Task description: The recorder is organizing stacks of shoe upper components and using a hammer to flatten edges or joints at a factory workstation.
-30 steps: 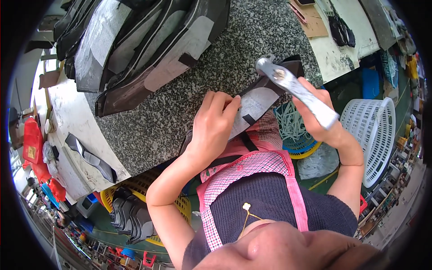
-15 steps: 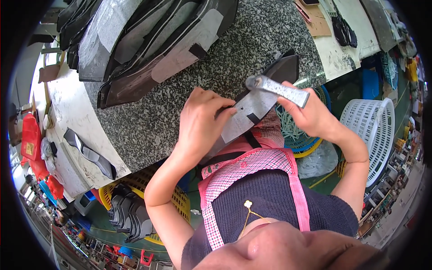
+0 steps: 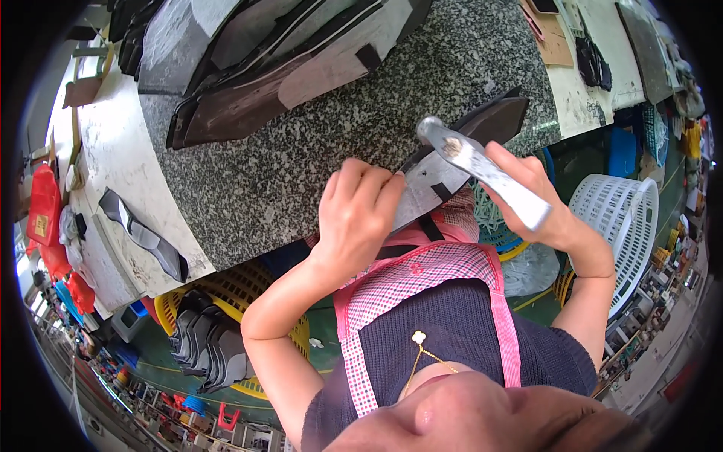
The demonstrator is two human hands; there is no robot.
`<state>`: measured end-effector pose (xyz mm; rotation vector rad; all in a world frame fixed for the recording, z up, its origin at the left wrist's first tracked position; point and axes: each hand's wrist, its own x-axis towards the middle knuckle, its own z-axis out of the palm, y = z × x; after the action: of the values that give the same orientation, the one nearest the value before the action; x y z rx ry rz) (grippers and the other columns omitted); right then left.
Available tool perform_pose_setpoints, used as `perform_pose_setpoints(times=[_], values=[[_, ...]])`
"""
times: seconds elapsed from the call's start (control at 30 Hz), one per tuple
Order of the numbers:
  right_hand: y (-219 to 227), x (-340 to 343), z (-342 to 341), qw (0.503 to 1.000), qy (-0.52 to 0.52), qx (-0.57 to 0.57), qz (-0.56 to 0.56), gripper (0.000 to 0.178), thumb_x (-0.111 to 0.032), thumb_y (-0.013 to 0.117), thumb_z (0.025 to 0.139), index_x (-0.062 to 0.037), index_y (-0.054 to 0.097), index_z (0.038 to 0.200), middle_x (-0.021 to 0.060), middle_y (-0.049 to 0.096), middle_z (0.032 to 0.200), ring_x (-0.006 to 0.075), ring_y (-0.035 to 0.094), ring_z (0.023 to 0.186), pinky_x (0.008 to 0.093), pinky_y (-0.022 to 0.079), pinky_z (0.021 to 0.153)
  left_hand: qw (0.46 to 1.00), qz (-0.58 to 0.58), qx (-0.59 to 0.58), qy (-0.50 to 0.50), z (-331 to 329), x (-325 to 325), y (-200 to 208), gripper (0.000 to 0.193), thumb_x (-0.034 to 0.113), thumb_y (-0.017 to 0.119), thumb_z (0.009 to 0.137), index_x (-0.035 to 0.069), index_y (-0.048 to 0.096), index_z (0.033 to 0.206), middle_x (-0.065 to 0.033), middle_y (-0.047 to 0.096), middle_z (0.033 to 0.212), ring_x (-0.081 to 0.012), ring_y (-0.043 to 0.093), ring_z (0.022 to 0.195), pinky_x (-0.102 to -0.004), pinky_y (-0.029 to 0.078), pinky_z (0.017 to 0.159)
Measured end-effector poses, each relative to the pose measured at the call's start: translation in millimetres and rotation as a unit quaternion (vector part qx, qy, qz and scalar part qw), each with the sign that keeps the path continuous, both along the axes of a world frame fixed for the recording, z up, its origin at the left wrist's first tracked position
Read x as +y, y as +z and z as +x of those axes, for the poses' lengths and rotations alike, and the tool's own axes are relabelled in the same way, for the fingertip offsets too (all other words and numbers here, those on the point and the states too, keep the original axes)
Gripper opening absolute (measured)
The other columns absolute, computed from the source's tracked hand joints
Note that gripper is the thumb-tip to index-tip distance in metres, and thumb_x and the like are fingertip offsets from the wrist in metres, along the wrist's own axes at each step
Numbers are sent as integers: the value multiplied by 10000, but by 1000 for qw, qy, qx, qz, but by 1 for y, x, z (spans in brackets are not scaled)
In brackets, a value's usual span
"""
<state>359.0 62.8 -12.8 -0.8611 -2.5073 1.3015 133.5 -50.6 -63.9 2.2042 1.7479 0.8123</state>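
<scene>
A long dark leather-like piece with a grey backing (image 3: 422, 197) lies along the near edge of the speckled stone slab (image 3: 301, 177), a small black patch on it. My left hand (image 3: 355, 207) is closed at the piece's left part, its curled fingers gripping the upper edge; the thumb is mostly hidden. In my right hand (image 3: 538, 197), fingers wrapped round it, is a metal hammer (image 3: 491, 175). The hammer's head hovers over the middle of the piece, apparently apart from it.
A stack of similar dark pieces (image 3: 316, 75) stands at the slab's far left. One more piece (image 3: 143, 235) lies on the white table. Below are a yellow basket (image 3: 297, 335) holding pieces and a white basket (image 3: 621, 218). Dark gloves (image 3: 593, 62) lie at far right.
The hammer has turned and its handle end has swung down and right. My left hand has shifted slightly right along the piece, its fingers more curled. The whole view has shifted a little.
</scene>
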Motion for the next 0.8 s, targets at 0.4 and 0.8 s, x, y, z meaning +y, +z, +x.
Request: perform_pose_setpoints(times=[0.4, 0.8], values=[[3, -20, -15, 995, 22, -2, -93, 148, -85, 558, 890, 10, 469, 960, 229, 565, 642, 458, 592, 652, 480, 451, 557, 998, 32, 46, -40, -8, -20, -7, 291, 100, 620, 681, -12, 656, 947, -85, 601, 899, -236, 550, 877, -333, 454, 699], [-3, -19, -21, 984, 126, -114, -48, 144, -71, 572, 887, 0, 477, 970, 200, 528, 652, 430, 598, 644, 408, 462, 542, 998, -11, -54, -10, -18, -32, -6, 286, -8, 677, 649, -3, 676, 935, -79, 610, 862, -237, 565, 752, -334, 510, 622]])
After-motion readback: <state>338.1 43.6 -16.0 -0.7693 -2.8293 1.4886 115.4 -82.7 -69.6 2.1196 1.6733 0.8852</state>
